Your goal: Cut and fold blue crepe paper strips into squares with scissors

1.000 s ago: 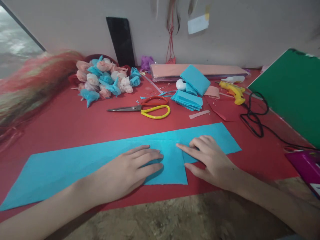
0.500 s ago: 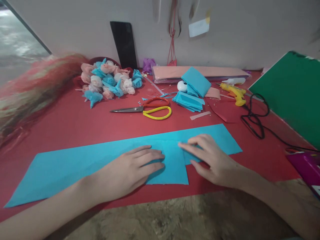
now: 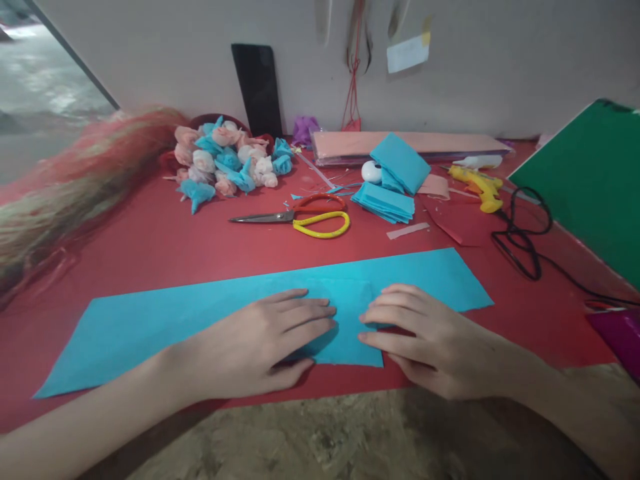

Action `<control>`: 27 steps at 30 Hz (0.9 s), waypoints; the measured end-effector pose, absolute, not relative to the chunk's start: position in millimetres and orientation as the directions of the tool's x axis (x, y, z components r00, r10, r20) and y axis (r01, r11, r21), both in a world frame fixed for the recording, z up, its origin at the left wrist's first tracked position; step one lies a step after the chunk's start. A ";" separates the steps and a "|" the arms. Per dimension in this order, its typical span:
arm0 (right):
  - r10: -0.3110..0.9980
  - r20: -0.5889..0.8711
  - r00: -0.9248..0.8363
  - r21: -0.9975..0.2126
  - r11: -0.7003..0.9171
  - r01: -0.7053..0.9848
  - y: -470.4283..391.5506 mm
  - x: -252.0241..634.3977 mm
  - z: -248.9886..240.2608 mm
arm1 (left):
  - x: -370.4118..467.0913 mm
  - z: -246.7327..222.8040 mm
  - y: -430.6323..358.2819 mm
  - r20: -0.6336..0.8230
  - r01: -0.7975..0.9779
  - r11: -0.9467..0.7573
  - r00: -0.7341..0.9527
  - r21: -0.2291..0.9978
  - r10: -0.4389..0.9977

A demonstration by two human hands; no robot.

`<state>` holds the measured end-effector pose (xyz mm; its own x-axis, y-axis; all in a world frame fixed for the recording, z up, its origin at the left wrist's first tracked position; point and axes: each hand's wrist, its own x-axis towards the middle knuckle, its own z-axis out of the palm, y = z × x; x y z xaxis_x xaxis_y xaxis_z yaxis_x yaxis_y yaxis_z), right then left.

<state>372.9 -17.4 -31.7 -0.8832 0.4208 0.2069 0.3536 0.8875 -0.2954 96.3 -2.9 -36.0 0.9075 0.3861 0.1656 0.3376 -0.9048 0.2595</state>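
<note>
A long strip of blue crepe paper (image 3: pixel 165 320) lies across the red tabletop, partly doubled over itself near the middle. My left hand (image 3: pixel 270 343) rests flat on the paper with its fingers stretched to the right. At the right edge of the folded layer is my right hand (image 3: pixel 430 340), fingers extended and slightly bent, the tips touching the blue paper. Neither hand grips anything. Beyond the paper lie scissors (image 3: pixel 320 225) with one red and one yellow handle loop, blades pointing left.
Blue, pink and white paper flowers (image 3: pixel 225 157) are heaped at the back left beside coarse netting (image 3: pixel 75 180). Folded blue paper (image 3: pixel 384 203) sits behind the strip. A yellow glue gun (image 3: pixel 480 187) with a black cord, a green board (image 3: pixel 590 187) and a dark phone-like slab (image 3: pixel 259 90) stand around.
My right hand has moved slightly down and turned, its fingers now lying along the fold's edge. My left thumb has spread out. The whole view has shifted a little.
</note>
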 end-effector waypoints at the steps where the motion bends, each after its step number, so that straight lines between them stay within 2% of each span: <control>1: 0.416 0.204 -0.886 -0.283 0.892 0.354 -17.9 372.5 -32.4 | 96.7 -35.9 -3.7 0.171 0.349 -0.903 0.902 0.250 0.396; 5: 0.431 0.223 -0.874 -0.259 0.891 0.373 -17.8 371.0 -37.8 | 97.6 -36.5 -4.3 0.176 0.367 -0.899 0.894 0.240 0.412; 9: 0.435 0.308 -0.846 -0.196 0.899 0.390 -16.1 366.5 -43.7 | 96.4 -37.8 -2.6 0.192 0.368 -0.895 0.887 0.252 0.419; 13: 0.442 0.406 -0.800 -0.101 0.891 0.442 -11.5 361.2 -50.4 | 94.1 -36.6 -1.7 0.162 0.369 -0.877 0.888 0.309 0.431; 15: 0.456 0.435 -0.776 -0.122 0.884 0.452 -8.4 360.4 -52.6 | 93.6 -33.0 -2.8 0.132 0.387 -0.853 0.881 0.349 0.454; 19: 0.523 0.485 -0.700 -0.295 0.852 0.432 -5.3 358.4 -45.4 | 96.2 -20.7 -9.6 0.085 0.484 -0.777 0.825 0.404 0.558; 22: 0.599 0.493 -0.631 -0.431 0.798 0.421 -7.1 351.9 -26.9 | 99.8 -10.1 -17.1 0.149 0.500 -0.707 0.755 0.501 0.639; 24: 0.711 0.452 -0.539 -0.553 0.698 0.456 -8.5 346.7 -12.1 | 101.7 -4.0 -22.2 0.152 0.482 -0.614 0.697 0.625 0.701; 27: 0.880 0.264 -0.395 -0.794 0.431 0.429 -7.9 343.7 3.7 | 103.8 0.8 -28.4 0.000 0.457 -0.340 0.597 0.822 0.803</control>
<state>343.7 -7.9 3.7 -0.3952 0.8798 0.2641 0.4291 0.4310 -0.7938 103.8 -28.4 0.8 0.5966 0.8025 -0.0001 0.4570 -0.3397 0.8220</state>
